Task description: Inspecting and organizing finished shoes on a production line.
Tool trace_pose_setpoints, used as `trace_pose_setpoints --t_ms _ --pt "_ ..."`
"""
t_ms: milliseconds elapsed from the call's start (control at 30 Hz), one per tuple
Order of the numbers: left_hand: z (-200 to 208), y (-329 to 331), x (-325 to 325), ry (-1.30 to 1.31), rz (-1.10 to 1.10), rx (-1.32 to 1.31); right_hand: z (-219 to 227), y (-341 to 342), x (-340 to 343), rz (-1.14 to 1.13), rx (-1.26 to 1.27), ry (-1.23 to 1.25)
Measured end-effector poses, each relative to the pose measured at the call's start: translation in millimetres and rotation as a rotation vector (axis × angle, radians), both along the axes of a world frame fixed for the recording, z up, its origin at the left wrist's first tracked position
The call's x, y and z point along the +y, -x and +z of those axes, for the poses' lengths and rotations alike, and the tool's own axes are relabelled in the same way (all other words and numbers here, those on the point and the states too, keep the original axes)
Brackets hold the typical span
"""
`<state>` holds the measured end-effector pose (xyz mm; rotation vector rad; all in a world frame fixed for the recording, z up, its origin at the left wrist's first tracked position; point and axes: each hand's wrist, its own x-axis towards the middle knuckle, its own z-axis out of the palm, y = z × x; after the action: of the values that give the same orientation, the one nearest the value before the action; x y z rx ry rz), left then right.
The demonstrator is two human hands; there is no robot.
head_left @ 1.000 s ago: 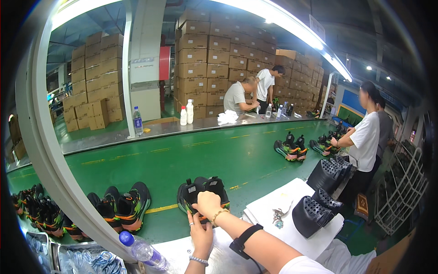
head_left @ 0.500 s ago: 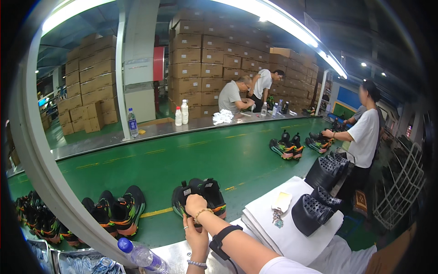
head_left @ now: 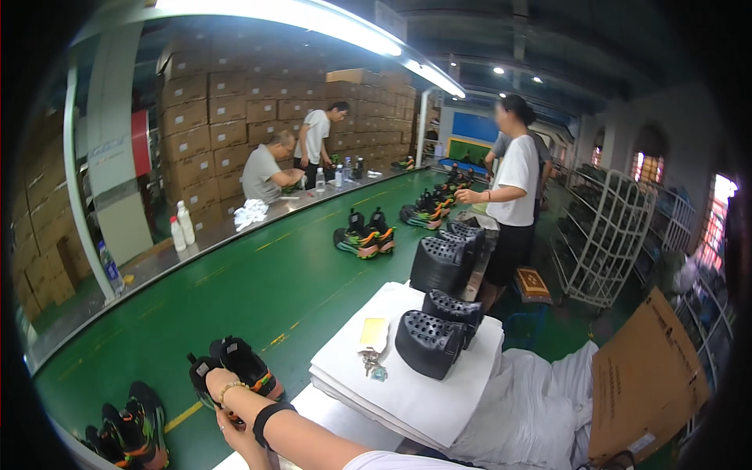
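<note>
A pair of black sneakers with green and orange trim stands on the green conveyor belt in front of me. My right hand (head_left: 222, 385) is closed on the near-left sneaker (head_left: 200, 366), its fingers partly hidden by the hand and wrist. From below, my left hand (head_left: 244, 440) holds the near side of the same shoe, a ring showing on one finger; its grip is partly covered by my right forearm. The other sneaker (head_left: 241, 361) of the pair sits close on the right, untouched.
More sneakers (head_left: 139, 423) stand at the lower left, and another pair (head_left: 363, 235) farther up the green belt (head_left: 258, 290). Black shoe-shaped forms (head_left: 429, 343) and keys (head_left: 370, 362) lie on a white padded stack (head_left: 392, 415). A co-worker (head_left: 513, 180) stands beyond; a cardboard box (head_left: 646, 380) is at right.
My view has swung to the right, so the belt, shoes and people sit farther left in the picture. Both hands stay at the same sneaker.
</note>
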<state>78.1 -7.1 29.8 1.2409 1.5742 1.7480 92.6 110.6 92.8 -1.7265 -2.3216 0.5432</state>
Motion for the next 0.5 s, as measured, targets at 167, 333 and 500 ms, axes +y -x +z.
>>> trace_pose_setpoints --t_ms 167,333,500 --pt "-15 8 11 -0.147 -0.038 -0.015 7 -15 -25 -0.034 0.245 -0.056" --pt "-83 88 56 -0.269 -0.349 -0.263 52 -49 -112 0.511 0.514 -0.278" --pt "4 4 13 -0.326 -0.095 -0.236 139 -241 -214 0.474 0.566 -0.257"
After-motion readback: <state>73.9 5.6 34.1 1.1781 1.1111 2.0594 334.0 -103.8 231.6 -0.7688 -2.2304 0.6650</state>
